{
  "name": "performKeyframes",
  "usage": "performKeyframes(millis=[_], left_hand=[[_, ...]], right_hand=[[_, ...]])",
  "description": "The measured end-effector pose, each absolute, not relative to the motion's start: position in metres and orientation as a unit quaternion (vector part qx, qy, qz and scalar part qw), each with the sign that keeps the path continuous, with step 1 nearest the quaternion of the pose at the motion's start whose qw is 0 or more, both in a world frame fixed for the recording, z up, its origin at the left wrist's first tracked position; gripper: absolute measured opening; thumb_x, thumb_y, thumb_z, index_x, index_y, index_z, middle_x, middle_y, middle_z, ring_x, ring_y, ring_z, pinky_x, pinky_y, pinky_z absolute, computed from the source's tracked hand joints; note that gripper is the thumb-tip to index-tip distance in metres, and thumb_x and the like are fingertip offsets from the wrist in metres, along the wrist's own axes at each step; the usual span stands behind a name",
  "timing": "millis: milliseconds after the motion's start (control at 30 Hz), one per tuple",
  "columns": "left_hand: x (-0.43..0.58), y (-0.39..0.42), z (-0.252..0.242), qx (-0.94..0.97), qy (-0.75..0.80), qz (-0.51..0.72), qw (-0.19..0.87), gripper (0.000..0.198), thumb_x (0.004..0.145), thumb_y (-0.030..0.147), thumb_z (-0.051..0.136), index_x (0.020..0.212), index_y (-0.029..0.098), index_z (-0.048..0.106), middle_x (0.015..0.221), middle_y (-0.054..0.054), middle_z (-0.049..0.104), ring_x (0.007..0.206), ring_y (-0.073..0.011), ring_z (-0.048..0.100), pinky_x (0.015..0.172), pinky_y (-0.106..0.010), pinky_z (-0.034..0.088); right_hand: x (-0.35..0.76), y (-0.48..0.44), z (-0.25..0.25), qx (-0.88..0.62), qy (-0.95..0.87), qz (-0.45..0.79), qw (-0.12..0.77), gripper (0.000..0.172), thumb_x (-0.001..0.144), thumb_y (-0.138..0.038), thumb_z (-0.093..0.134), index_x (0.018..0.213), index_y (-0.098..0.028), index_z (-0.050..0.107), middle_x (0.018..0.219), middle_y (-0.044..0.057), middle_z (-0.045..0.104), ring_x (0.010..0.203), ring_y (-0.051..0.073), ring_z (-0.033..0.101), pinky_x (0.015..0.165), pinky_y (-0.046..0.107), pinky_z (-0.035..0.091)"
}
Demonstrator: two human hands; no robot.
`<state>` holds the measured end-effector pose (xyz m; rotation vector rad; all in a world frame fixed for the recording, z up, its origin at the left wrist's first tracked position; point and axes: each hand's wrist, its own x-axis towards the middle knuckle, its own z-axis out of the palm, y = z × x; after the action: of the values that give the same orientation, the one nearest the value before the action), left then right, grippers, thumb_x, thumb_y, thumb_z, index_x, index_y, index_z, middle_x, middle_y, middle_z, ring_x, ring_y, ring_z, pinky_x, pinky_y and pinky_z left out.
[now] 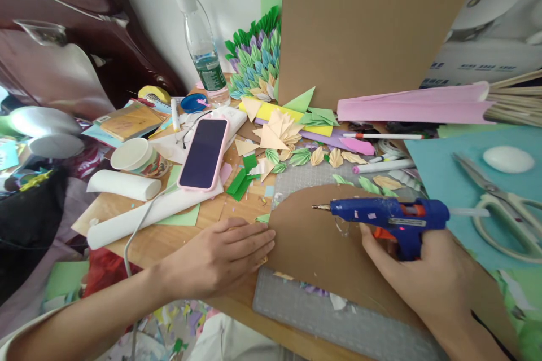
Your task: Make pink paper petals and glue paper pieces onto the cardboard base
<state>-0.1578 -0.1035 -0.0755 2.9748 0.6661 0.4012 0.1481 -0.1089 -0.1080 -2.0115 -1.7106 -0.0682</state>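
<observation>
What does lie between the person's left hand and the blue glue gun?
In the head view, a bare stretch of brown cardboard lies between the left hand and the blue glue gun.

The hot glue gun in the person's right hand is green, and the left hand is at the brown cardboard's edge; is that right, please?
No: the head view shows the hot glue gun in the right hand is blue; the left hand is at the edge of the brown cardboard.

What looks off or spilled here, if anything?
Paper scraps lie strewn below the table edge, seemingly dropped debris. Also, a clear strand, probably stray glue, hangs under the front of the glue gun in the right hand.
</observation>
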Motion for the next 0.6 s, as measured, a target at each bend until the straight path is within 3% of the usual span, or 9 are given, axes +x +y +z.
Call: performKeyframes(millis=[267,367,500,600], left_hand=[[-0.157,-0.103,-0.075,0.958,0.224,0.143,0.103,0.037,0.095,0.014,0.050,0.131,0.008,0.053,0.128,-0.015,0.066,0.120,-0.0244,0.061,0.098,-0.035,0.050],[-0.162,-0.103,-0.069,0.940,0.244,0.162,0.173,0.042,0.094,0.016,0.048,0.136,0.009,0.049,0.136,-0.016,0.060,0.128,-0.0243,0.055,0.104,-0.037,0.047],[-0.169,-0.109,-0.067,0.933,0.270,0.165,0.170,0.055,0.090,0.019,0.048,0.142,0.005,0.040,0.149,-0.017,0.046,0.144,-0.0240,0.034,0.119,-0.041,0.029],[-0.169,-0.118,-0.075,0.957,0.249,0.111,0.102,0.053,0.090,0.023,0.050,0.139,0.004,0.045,0.148,-0.014,0.047,0.146,-0.0229,0.030,0.124,-0.039,0.011]], right_hand=[[0.151,-0.108,-0.110,-0.736,-0.628,-0.030,0.252,0.035,0.072,-0.055,0.064,0.070,-0.025,0.046,0.049,-0.004,0.044,0.046,0.017,0.047,0.049,0.027,0.032],[0.150,-0.108,-0.110,-0.744,-0.621,-0.026,0.246,0.034,0.072,-0.055,0.064,0.069,-0.025,0.047,0.050,-0.003,0.045,0.046,0.017,0.047,0.049,0.028,0.033],[0.152,-0.108,-0.114,-0.731,-0.620,-0.069,0.277,0.034,0.069,-0.054,0.066,0.067,-0.025,0.048,0.050,-0.003,0.044,0.045,0.018,0.048,0.046,0.028,0.034],[0.155,-0.108,-0.116,-0.732,-0.611,-0.085,0.289,0.034,0.070,-0.053,0.066,0.069,-0.024,0.048,0.053,-0.002,0.046,0.046,0.017,0.050,0.045,0.027,0.033]])
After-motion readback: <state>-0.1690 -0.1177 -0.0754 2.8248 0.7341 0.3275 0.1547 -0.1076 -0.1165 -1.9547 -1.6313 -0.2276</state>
